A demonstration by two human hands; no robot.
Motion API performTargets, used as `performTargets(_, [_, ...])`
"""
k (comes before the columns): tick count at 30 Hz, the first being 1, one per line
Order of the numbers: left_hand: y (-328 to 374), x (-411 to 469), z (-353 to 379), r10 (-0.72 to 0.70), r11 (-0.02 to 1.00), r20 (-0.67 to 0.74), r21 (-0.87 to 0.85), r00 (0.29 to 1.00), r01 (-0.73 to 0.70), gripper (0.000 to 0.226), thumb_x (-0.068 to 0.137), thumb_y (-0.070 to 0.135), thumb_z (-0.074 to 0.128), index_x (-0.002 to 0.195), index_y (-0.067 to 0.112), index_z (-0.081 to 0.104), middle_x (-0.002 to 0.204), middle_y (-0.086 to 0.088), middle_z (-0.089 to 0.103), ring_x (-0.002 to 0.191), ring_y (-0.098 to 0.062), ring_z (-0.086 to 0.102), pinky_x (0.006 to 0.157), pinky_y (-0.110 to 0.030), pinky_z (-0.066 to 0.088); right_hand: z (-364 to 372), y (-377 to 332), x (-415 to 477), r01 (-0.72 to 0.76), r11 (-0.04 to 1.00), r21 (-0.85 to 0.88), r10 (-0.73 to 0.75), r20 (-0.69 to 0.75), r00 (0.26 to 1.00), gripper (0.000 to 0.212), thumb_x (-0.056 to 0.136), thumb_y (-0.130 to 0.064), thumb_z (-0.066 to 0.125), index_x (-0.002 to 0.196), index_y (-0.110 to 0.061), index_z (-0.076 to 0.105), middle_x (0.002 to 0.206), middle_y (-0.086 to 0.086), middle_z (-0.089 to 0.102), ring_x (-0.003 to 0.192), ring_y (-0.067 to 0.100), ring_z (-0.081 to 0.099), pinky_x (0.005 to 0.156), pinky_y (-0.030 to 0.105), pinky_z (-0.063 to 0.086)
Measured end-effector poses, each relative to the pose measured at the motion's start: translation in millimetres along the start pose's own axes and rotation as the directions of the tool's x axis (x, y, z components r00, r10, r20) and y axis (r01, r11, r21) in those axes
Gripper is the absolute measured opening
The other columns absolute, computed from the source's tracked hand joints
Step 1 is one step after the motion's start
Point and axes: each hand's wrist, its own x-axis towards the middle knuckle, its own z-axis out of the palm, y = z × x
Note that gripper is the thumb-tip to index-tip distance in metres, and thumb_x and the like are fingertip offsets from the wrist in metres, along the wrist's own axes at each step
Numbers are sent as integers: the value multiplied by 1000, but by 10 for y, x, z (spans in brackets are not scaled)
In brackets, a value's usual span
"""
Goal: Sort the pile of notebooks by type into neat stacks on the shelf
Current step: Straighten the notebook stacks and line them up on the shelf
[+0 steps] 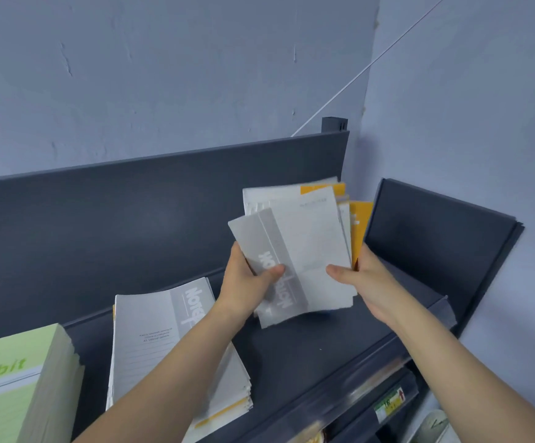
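Both hands hold a fanned bundle of notebooks [294,251] above the right half of the dark shelf [307,353], its lower edges close to the shelf surface; whether they touch it cannot be told. The left hand [250,282] is clamped on the front grey notebook [259,247], thumb pressed across its cover and fingers behind. The right hand [365,279] is clamped on the bundle's right side, thumb on the white cover and fingers wrapped behind the yellow-edged notebooks at the back. The bundle leans back toward the shelf's rear panel [131,212], its top corners splayed unevenly.

Near the middle of the shelf lies a grey stack [163,340], cover up, slightly skewed, with its lower sheets stepping out at the right edge and its near corner reaching the shelf's front edge. The left forearm crosses over it. At the left end sits a tall green stack [20,378], just beside the grey one with a narrow gap between them.

Bare shelf shows between the grey stack and the right end panel [435,235], running from the rear panel to the front lip; this open strip lies directly under and in front of the held bundle. The front lip carries a clear strip with a price label [390,406] near the right corner.
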Motion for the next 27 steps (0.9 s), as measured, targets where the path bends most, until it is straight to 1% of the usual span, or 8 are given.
performTargets(4, [-123,-31,-25,-29,999,80,-20,996,31,79,69,26,83,134,22,39,122,3,63,112,-14,62,96,-42,52,94,148,-30,-29,996,81,32,-27,999,67,79,-2,71,132,-29,40,123,-9,61,114,7,56,84,22,47])
performTargets(8, [-92,-34,15,8,995,45,-102,999,-4,75,80,14,77,139,24,31,125,9,58,114,-8,58,98,-32,50,133,116,19,-32,991,130,35,-24,999,65,77,-10,75,133,-24,45,124,-8,64,117,11,58,99,29,44])
performTargets(12, [-28,-35,10,64,987,48,-149,997,-56,76,79,14,78,139,26,32,127,11,57,116,-6,57,96,-28,49,132,78,10,-19,998,66,17,23,1000,75,65,-18,78,133,-24,46,125,-6,64,117,13,59,101,34,44])
performTargets(14, [0,-33,25,84,986,56,-149,995,-74,75,79,15,78,138,26,33,128,10,58,117,-7,57,96,-29,50,159,78,0,-7,997,76,4,34,999,75,65,-16,78,133,-24,47,124,-6,64,117,14,59,100,34,44])
performTargets(17, [-8,-39,73,145,982,64,-130,987,-136,78,74,19,77,139,27,35,130,8,58,118,-8,57,95,-30,50,281,92,-14,34,993,116,-33,-12,999,72,67,-4,76,129,-26,48,121,-8,65,113,9,60,87,25,47])
performTargets(19, [-17,-53,70,132,983,65,-138,989,-122,77,74,19,76,139,28,35,128,9,59,117,-6,57,94,-28,50,344,107,-22,46,992,119,-41,-39,998,75,63,-5,75,129,-27,47,121,-10,65,112,7,60,82,22,47])
performTargets(23, [11,-51,12,107,988,98,-120,989,-95,68,82,12,75,137,26,37,125,13,58,116,-4,57,93,-25,51,307,79,2,32,995,97,-29,-26,999,70,63,-7,73,127,-25,51,120,-7,66,114,10,60,89,27,46])
performTargets(27, [4,-51,17,120,991,34,-59,992,-118,72,82,11,74,140,24,34,127,16,54,117,-2,54,97,-23,47,251,70,49,3,996,91,0,-36,999,64,73,3,71,128,-21,50,120,-4,66,116,14,59,93,30,45])
